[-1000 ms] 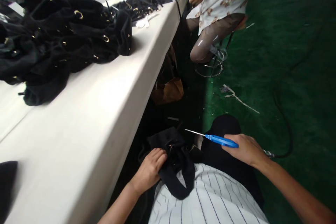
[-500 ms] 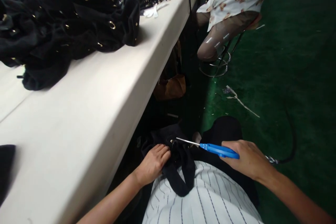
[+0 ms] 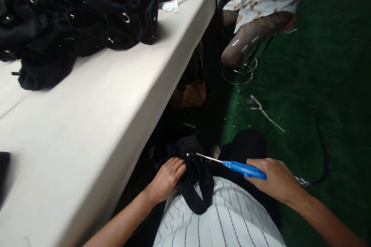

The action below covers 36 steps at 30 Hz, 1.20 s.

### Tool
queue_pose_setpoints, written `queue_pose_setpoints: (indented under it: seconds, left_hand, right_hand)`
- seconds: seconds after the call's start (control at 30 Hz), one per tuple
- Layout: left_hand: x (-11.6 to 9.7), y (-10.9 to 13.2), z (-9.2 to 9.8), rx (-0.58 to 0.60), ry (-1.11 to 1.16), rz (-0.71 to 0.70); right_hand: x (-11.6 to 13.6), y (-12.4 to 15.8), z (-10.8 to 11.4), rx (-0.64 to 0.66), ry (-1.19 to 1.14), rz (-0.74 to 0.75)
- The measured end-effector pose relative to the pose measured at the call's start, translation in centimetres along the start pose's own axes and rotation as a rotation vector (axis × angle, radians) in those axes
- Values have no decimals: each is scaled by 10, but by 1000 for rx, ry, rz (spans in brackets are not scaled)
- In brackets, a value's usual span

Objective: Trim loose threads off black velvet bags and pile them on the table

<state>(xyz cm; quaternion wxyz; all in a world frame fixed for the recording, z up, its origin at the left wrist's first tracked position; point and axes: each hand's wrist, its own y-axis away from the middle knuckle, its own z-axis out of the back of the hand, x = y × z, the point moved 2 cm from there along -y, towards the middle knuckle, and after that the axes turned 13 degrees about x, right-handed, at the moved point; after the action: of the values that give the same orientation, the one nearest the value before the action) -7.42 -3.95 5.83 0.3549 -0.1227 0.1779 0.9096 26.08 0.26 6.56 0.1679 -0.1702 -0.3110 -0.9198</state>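
Observation:
A dark cloth piece (image 3: 199,177) with a looped strap and a small shiny metal fitting lies over my lap. My left hand (image 3: 168,177) is closed on its left side, just beside the fitting. In my right hand (image 3: 274,177) is a blue-handled tool (image 3: 245,169) with a thin metal shaft pointing left. The tip of the shaft is close to the fitting; whether it touches the cloth I cannot tell.
Left of me runs a white table (image 3: 116,96) with a heap of black cloth items (image 3: 87,15) bearing gold rings. Ahead, a seated person (image 3: 261,11) is beside it. A brown bag (image 3: 189,94) is under the table; scraps lie on the green floor (image 3: 319,65).
The view has shifted slightly, so the table and heap appear a little higher. My hands and the tool have hardly moved against the cloth.

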Motion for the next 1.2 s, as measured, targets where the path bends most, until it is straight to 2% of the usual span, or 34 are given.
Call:
queue_pose_setpoints:
  seconds: [0.1, 0.27, 0.33, 0.4, 0.53, 0.63, 0.83, 1.03, 1.1, 1.2]
  left_hand:
    - [-3, -7, 0, 31, 7, 29]
    - [-13, -25, 6, 84, -46, 31]
    - [-15, -30, 9, 118, -82, 25]
    - [-17, -31, 10, 134, -109, 31]
    - [-15, -28, 6, 123, -139, 33]
    - [-13, -28, 4, 99, -126, 16]
    - [-14, -35, 6, 151, -163, 6]
    - [-13, -38, 9, 157, -124, 3]
    - [-9, -33, 9, 126, -65, 40]
    - [-1, -16, 4, -23, 82, 130]
  right_hand:
    - [15, -7, 8, 30, 5, -9]
    - [61, -29, 21, 60, 37, 180]
    - [72, -38, 24, 48, 102, 152]
    - [79, -43, 25, 34, 143, 142]
    - [87, -45, 25, 70, 119, 237]
    - [92, -46, 27, 62, 141, 185]
    - [103, -38, 27, 161, 111, 231]
    - [100, -26, 35, 144, 138, 219]
    - [86, -26, 39, 87, 104, 162]
    - [50, -28, 40, -8, 19, 37]
